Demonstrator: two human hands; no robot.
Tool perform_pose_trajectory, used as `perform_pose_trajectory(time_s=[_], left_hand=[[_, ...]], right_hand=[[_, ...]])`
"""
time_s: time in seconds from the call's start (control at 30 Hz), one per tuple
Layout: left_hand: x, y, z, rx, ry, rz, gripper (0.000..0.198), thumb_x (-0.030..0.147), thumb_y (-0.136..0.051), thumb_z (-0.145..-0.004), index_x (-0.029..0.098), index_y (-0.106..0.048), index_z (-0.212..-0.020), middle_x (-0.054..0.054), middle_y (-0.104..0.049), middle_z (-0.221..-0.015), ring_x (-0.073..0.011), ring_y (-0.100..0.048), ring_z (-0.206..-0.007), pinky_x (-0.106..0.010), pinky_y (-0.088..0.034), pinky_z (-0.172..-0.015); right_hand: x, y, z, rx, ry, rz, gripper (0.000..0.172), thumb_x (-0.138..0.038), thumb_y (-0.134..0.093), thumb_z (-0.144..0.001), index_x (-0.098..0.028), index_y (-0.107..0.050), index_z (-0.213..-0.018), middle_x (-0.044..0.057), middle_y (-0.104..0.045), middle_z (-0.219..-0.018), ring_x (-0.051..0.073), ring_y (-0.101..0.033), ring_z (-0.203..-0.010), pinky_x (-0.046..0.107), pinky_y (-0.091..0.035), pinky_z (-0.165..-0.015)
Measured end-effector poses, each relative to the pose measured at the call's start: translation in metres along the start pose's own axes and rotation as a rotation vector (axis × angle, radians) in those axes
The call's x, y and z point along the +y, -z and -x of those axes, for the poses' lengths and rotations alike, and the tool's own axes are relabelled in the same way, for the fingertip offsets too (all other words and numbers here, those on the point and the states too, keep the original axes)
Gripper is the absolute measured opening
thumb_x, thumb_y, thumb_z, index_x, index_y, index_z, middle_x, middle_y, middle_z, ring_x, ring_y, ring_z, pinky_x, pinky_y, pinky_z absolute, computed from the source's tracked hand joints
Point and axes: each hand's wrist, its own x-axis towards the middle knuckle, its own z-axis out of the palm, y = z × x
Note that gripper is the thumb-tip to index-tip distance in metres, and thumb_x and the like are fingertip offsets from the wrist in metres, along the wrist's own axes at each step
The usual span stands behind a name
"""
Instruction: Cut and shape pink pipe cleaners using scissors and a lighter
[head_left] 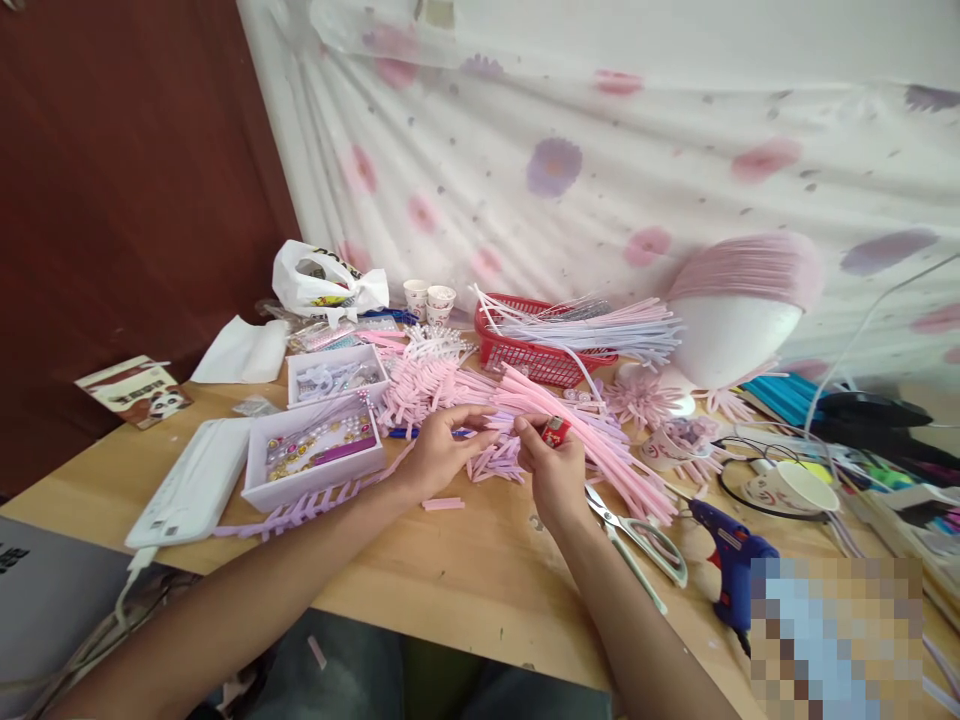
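Over the middle of the wooden table, my left hand (444,455) has thumb and index finger closing on the end of a lilac pipe cleaner (504,424). Close beside it, my right hand (553,478) is closed around a small red object (556,431) with pale print; the fingers hide part of it, so its kind is unclear. Cut lilac pieces (496,462) lie just behind and below the fingertips. Long pink pipe cleaners (600,440) fan out beyond my right hand, and a heap of twisted pink pieces (420,390) lies past my left.
Scissors (637,540) and a blue glue gun (731,560) lie right of my right forearm. White boxes (315,480) of beads and a white power strip (187,485) sit left. Behind are a red basket (525,350), paper cups (429,300) and a white head form (739,335).
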Motion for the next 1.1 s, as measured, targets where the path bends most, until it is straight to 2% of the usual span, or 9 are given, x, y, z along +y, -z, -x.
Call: perform_pose_trajectory(time_s=[0.17,0.3,0.4,0.5,0.7,0.87,1.03,1.1], left_hand=[[0.004,-0.001,-0.003,0.093,0.029,0.117,0.021,0.032,-0.080,-0.069,0.015,-0.076,-0.081,-0.006,-0.075,-0.082,-0.0177,-0.068,-0.079,-0.029,-0.055,-0.076],[0.007,-0.002,-0.003,0.139,0.124,0.259,0.026,0.036,-0.085,-0.064,0.015,-0.077,-0.079,-0.004,-0.074,-0.078,-0.0155,-0.065,-0.071,-0.028,-0.055,-0.068],[0.010,-0.002,-0.003,0.178,0.178,0.344,0.028,0.035,-0.087,-0.060,0.016,-0.078,-0.078,-0.004,-0.074,-0.078,-0.0137,-0.065,-0.069,-0.025,-0.055,-0.066],[0.011,-0.002,-0.003,0.183,0.192,0.378,0.029,0.035,-0.089,-0.058,0.016,-0.079,-0.078,-0.005,-0.075,-0.080,-0.0134,-0.065,-0.069,-0.025,-0.055,-0.066],[0.010,-0.003,-0.002,0.161,0.210,0.386,0.032,0.036,-0.090,-0.057,0.016,-0.080,-0.079,-0.005,-0.076,-0.081,-0.0145,-0.067,-0.071,-0.026,-0.056,-0.067],[0.009,-0.004,-0.001,0.155,0.204,0.390,0.032,0.035,-0.090,-0.055,0.016,-0.080,-0.079,-0.005,-0.076,-0.081,-0.0144,-0.067,-0.072,-0.025,-0.057,-0.065],[0.011,-0.004,-0.001,0.151,0.203,0.385,0.030,0.036,-0.090,-0.057,0.016,-0.080,-0.078,-0.005,-0.076,-0.080,-0.0143,-0.067,-0.071,-0.025,-0.057,-0.065],[0.011,-0.004,-0.001,0.152,0.203,0.382,0.030,0.036,-0.090,-0.057,0.016,-0.080,-0.078,-0.005,-0.076,-0.080,-0.0144,-0.067,-0.071,-0.025,-0.057,-0.065]], right_hand=[[-0.001,-0.002,0.000,-0.027,-0.035,-0.059,0.030,-0.039,-0.082,-0.070,-0.017,-0.062,-0.073,-0.007,-0.044,-0.055,0.005,-0.026,-0.044,0.023,-0.020,-0.043],[-0.003,-0.002,0.002,-0.011,-0.038,0.002,0.040,-0.059,-0.067,-0.080,-0.019,-0.062,-0.087,-0.005,-0.050,-0.060,0.006,-0.027,-0.044,0.022,-0.018,-0.042],[-0.003,-0.001,0.003,-0.023,-0.088,0.038,0.053,-0.069,-0.048,-0.084,-0.019,-0.059,-0.075,-0.005,-0.043,-0.055,0.007,-0.025,-0.042,0.022,-0.014,-0.041],[-0.002,-0.001,0.004,-0.077,-0.153,0.091,0.051,-0.064,-0.048,-0.082,-0.019,-0.052,-0.060,-0.006,-0.035,-0.048,0.007,-0.023,-0.041,0.023,-0.013,-0.041],[-0.002,-0.002,0.004,-0.084,-0.249,-0.004,0.038,-0.049,-0.050,-0.078,-0.018,-0.053,-0.056,-0.006,-0.033,-0.045,0.006,-0.020,-0.039,0.022,-0.010,-0.041],[-0.002,-0.002,0.004,-0.094,-0.255,-0.035,0.032,-0.044,-0.052,-0.076,-0.018,-0.055,-0.058,-0.007,-0.033,-0.044,0.006,-0.020,-0.038,0.021,-0.011,-0.040],[-0.002,-0.001,0.006,-0.112,-0.185,0.048,0.044,-0.052,-0.049,-0.084,-0.019,-0.051,-0.055,-0.006,-0.033,-0.044,0.006,-0.022,-0.038,0.021,-0.013,-0.039],[-0.001,0.000,0.006,-0.109,-0.172,0.063,0.042,-0.051,-0.048,-0.084,-0.019,-0.052,-0.056,-0.006,-0.033,-0.044,0.007,-0.023,-0.038,0.021,-0.014,-0.039]])
